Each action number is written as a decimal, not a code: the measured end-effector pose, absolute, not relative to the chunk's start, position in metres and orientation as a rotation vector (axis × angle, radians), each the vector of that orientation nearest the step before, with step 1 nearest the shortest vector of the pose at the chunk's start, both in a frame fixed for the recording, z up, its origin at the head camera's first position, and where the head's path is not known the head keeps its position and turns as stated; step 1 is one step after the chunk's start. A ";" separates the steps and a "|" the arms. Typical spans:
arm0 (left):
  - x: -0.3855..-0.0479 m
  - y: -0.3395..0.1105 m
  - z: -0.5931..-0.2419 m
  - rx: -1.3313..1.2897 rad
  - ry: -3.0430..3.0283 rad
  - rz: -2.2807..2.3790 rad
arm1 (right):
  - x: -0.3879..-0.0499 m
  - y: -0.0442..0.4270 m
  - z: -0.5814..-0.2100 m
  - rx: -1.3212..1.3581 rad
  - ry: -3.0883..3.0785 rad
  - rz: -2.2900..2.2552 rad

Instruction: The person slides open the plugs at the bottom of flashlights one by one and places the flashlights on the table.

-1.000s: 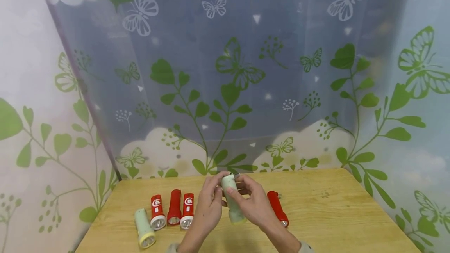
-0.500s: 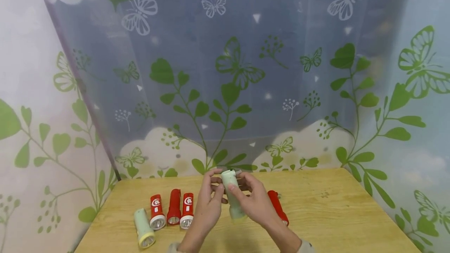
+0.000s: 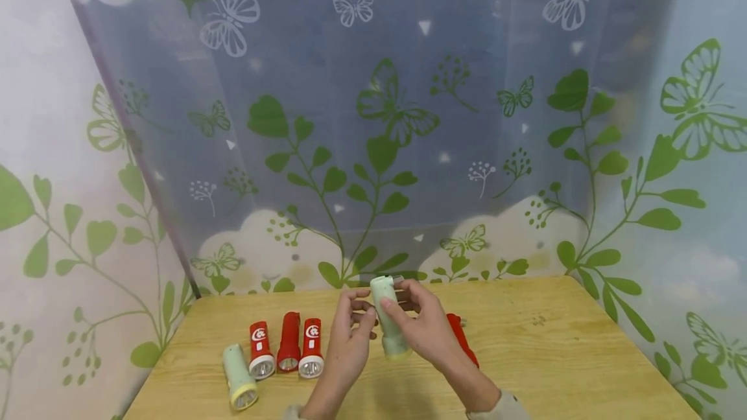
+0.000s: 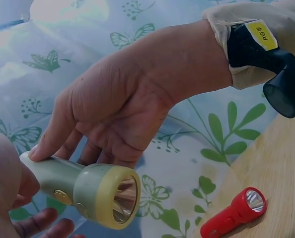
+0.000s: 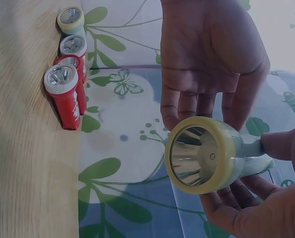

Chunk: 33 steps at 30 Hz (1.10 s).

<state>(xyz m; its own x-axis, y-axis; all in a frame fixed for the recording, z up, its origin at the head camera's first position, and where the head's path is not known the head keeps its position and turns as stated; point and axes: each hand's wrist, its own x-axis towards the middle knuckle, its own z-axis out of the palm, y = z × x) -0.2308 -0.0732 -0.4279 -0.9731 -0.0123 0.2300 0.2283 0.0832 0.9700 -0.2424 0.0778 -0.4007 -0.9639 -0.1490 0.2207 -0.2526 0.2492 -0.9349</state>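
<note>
A: Biggest first. Go.
B: Backdrop, butterflies and leafy stems, fills most of the head view. Tabletop, pale wood, across the bottom.
A: Hands?
B: Both at lower centre. Right hand grasping the held green flashlight, thumb on top, fingers behind. Left hand just beside it, fingers loosely bent, not wrapped round anything. Can't tell if its fingertips touch.
A: Where's that flashlight exactly?
B: Lower centre, up between the hands, tilted, yellow-rimmed end toward the bottom of the frame. Left wrist view has it lower left, lens facing right.
A: Others?
B: Lower left of the head view: second green flashlight, lying nearest the bottom edge. Just right of it, a red flashlight with white rim, then an all-red flashlight, then another white-rimmed red one. One more red flashlight right of the right hand, partly hidden by it.
A: Small stuff?
B: Gold button on the held one, lower left of the left wrist view.
</note>
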 end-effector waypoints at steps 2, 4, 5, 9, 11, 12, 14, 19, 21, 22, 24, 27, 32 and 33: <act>-0.231 -0.073 -0.430 -0.209 -2.166 -2.009 | -0.244 0.078 -0.401 0.384 -2.412 1.833; -0.230 -0.072 -0.432 -0.198 -2.160 -2.025 | -0.246 0.079 -0.402 0.384 -2.410 1.835; -0.229 -0.071 -0.433 -0.194 -2.155 -2.035 | -0.246 0.080 -0.402 0.381 -2.411 1.837; -0.227 -0.067 -0.438 -0.170 -2.144 -2.071 | -0.248 0.082 -0.405 0.376 -2.406 1.855; -0.226 -0.065 -0.441 -0.159 -2.147 -2.077 | -0.249 0.083 -0.407 0.362 -2.406 1.866; -0.226 -0.064 -0.442 -0.157 -2.151 -2.079 | -0.250 0.084 -0.408 0.358 -2.404 1.872; -0.225 -0.062 -0.445 -0.155 -2.166 -2.083 | -0.252 0.085 -0.410 0.335 -2.404 1.881; -0.225 -0.058 -0.450 -0.171 -2.175 -2.105 | -0.253 0.086 -0.414 0.299 -2.381 1.905; -0.225 -0.057 -0.451 -0.169 -2.176 -2.111 | -0.254 0.086 -0.416 0.294 -2.368 1.916; -0.225 -0.056 -0.451 -0.168 -2.178 -2.114 | -0.254 0.087 -0.417 0.289 -2.363 1.921; -0.225 -0.055 -0.453 -0.165 -2.188 -2.115 | -0.256 0.087 -0.420 0.281 -2.362 1.926; -0.225 -0.053 -0.456 -0.170 -2.207 -2.110 | -0.258 0.089 -0.424 0.269 -2.377 1.918; -0.226 -0.051 -0.462 -0.193 -2.272 -2.063 | -0.262 0.091 -0.431 0.247 -2.410 1.907; -0.226 -0.050 -0.463 -0.200 -2.291 -2.049 | -0.262 0.092 -0.433 0.237 -2.413 1.915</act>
<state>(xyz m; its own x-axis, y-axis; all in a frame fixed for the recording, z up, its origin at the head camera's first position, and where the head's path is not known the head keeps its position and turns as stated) -0.2256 -0.0502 -0.4630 -0.9897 0.0555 0.1319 0.1372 0.1073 0.9847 -0.2622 0.0915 -0.4332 -0.9869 -0.0873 0.1358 -0.1520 0.2204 -0.9635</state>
